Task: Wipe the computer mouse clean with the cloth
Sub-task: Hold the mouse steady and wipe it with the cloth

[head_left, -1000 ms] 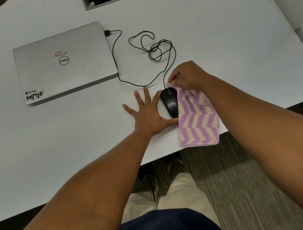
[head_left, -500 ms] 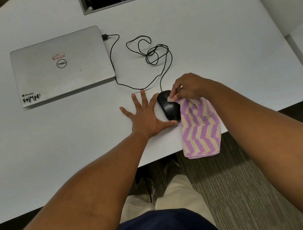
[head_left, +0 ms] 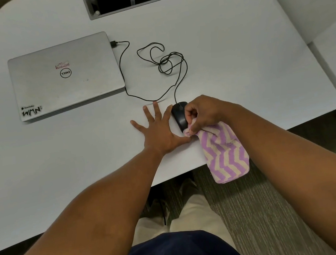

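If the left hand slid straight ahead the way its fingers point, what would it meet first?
Probably the mouse cable lying just beyond the left hand fingertips; the laptop sits off to the left of that line.

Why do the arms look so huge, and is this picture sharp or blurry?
Head view: the wide-angle lens stretches whatever lies near the bottom edge, so the forearms balloon. The mouse, cloth and laptop stickers read fairly sharp. Lighting is soft and even; only faint shadows under the left hand and right hand.
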A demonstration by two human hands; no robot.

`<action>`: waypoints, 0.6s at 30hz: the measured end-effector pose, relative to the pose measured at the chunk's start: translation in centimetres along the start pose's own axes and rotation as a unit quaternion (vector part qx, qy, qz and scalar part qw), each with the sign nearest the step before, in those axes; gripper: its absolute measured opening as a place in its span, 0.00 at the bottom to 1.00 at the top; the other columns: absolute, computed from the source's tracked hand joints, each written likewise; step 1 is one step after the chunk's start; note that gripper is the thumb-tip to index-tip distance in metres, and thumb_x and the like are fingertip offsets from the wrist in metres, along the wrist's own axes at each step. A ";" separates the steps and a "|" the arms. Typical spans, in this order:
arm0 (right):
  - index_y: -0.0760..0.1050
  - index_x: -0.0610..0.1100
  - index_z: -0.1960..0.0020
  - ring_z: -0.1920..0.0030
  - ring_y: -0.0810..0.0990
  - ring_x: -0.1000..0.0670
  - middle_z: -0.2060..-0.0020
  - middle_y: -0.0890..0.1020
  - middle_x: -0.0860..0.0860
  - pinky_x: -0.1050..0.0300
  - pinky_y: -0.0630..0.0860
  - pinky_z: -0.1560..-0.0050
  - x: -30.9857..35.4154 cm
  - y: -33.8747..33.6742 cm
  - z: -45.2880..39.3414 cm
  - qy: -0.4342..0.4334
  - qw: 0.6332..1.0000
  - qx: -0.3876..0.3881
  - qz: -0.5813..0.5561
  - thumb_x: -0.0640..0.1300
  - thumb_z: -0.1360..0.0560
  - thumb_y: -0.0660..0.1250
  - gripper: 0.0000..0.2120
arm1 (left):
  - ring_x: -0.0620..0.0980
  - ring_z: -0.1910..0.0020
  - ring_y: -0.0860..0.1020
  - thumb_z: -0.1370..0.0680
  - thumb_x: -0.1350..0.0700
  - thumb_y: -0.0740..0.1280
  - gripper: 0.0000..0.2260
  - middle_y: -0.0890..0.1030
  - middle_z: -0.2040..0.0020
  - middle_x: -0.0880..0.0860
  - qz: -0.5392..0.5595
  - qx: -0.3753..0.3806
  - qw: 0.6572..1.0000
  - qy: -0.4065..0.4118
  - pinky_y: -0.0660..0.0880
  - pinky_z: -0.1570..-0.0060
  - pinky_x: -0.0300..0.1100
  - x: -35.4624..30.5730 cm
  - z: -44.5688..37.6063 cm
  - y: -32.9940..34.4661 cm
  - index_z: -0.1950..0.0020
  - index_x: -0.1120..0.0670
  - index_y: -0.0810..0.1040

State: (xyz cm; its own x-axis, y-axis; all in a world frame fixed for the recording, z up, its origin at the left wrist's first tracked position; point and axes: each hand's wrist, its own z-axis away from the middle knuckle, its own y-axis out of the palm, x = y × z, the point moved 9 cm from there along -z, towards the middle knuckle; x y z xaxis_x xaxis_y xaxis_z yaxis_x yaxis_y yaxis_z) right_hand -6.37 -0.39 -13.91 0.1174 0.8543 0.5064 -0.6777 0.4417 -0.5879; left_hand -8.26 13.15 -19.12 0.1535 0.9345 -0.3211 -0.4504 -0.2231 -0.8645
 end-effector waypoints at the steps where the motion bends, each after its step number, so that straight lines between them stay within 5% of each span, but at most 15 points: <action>1: 0.78 0.51 0.64 0.62 0.79 0.53 0.63 0.81 0.55 0.59 0.76 0.63 -0.1 0.4 0.0 0.000 1.000 0.007 0.006 0.46 0.42 0.81 0.13 | 0.63 0.21 0.33 0.44 0.14 0.52 0.59 0.37 0.18 0.55 -0.004 0.004 1.000 0.002 0.37 0.36 0.81 0.0 0.0 0.0 0.18 0.41 0.45; 6: 0.78 0.51 0.63 0.63 0.79 0.54 0.64 0.82 0.55 0.60 0.74 0.65 -1.7 1.0 0.5 0.011 0.999 0.032 0.010 0.48 0.42 0.82 0.14 | 0.63 0.21 0.35 0.32 0.21 0.57 0.47 0.38 0.18 0.54 -0.031 -0.015 0.999 0.009 0.39 0.34 0.80 0.3 0.3 0.1 0.18 0.40 0.47; 18: 0.82 0.51 0.58 0.59 0.82 0.55 0.61 0.85 0.54 0.63 0.76 0.58 -4.4 -1.8 1.6 0.041 0.987 -0.017 -0.152 0.47 0.41 0.82 0.15 | 0.60 0.20 0.35 0.37 0.16 0.47 0.52 0.40 0.17 0.52 -0.004 -0.032 0.999 0.002 0.35 0.33 0.77 0.3 0.3 0.2 0.18 0.41 0.47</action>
State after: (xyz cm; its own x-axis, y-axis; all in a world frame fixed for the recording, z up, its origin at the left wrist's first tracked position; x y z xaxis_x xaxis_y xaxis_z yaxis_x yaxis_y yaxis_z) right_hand -6.86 -5.42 -14.06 0.3700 0.6999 0.6109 -0.5784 0.6881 -0.4381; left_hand -8.55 13.48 -19.26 0.1601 0.9357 -0.3145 -0.3921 -0.2322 -0.8901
